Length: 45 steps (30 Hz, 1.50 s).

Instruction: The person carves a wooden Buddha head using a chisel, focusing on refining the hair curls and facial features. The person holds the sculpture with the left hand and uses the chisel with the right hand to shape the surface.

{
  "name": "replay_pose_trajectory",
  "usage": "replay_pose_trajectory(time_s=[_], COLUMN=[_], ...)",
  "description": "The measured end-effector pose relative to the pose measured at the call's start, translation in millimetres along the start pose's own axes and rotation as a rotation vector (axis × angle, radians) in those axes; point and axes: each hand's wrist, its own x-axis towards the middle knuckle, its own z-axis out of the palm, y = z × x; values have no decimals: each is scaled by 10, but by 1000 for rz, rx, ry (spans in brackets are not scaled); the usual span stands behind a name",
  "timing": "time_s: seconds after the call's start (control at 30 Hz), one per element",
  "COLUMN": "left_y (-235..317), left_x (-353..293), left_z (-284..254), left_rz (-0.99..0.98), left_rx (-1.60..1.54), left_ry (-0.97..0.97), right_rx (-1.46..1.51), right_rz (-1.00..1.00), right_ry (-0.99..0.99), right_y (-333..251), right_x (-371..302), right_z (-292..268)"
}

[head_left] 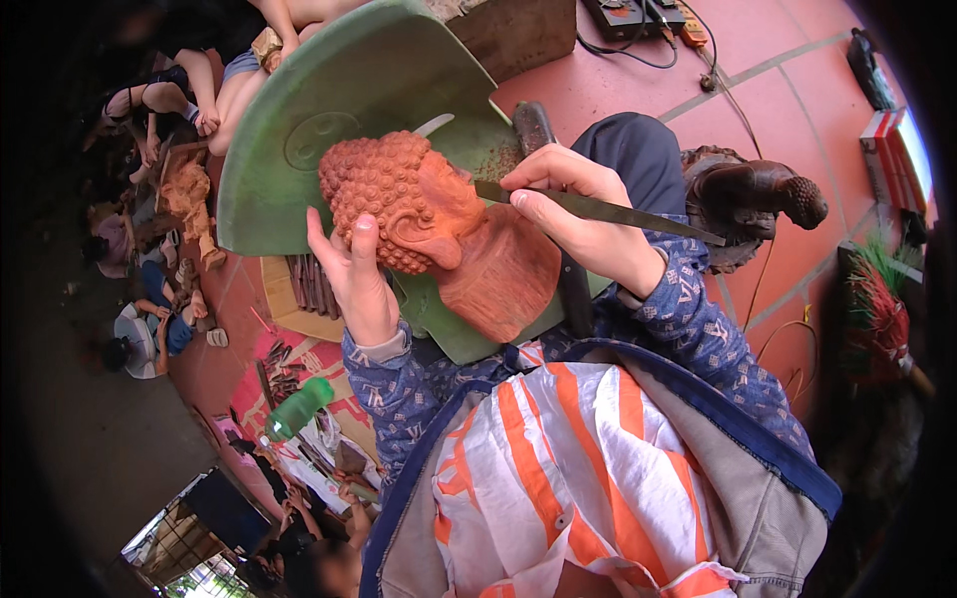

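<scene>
A carved reddish wooden bust with a curl-covered head lies on its back across a green plastic sheet shaped like a chair seat. My left hand holds the top and near side of the head, thumb and forefinger apart, other fingers partly hidden. In my right hand a flat dark metal file is pinched, its tip at the carved face near the nose and mouth. Wood dust lies beyond the face. A dark tool handle sticks up past my right hand, and another dark handle lies beside the bust's base.
On the red tiles at right stand a dark carved statue and a red-and-green bristle brush. A black electrical box trails cables at the far side. Slim tools fill a cardboard box; a green bottle lies nearer. Several people sit at left.
</scene>
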Motion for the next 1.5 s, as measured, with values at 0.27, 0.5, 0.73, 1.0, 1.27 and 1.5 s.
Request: replay_pose_trajectory(time_s=[0.27, 0.5, 0.73, 1.0, 1.27, 1.5], left_y=[-59, -159, -142, -222, -142, -157], left_x=[-7, 51, 24, 46, 11, 23], left_z=[139, 59, 63, -3, 56, 13], left_rz=[56, 124, 146, 174, 153, 161], left_rx=[53, 166, 228, 236, 224, 243], left_ry=[-27, -23, -17, -29, -24, -20], right_rx=[-5, -94, -217, -326, -148, -248], right_rz=[54, -20, -278, -423, -140, -350], right_ry=[-154, -328, -515, -484, -500, -457], right_y=[-201, -105, 78, 42, 36, 56], right_x=[305, 511, 663, 680, 858, 679], right_z=[-34, 105, 84, 116, 18, 127])
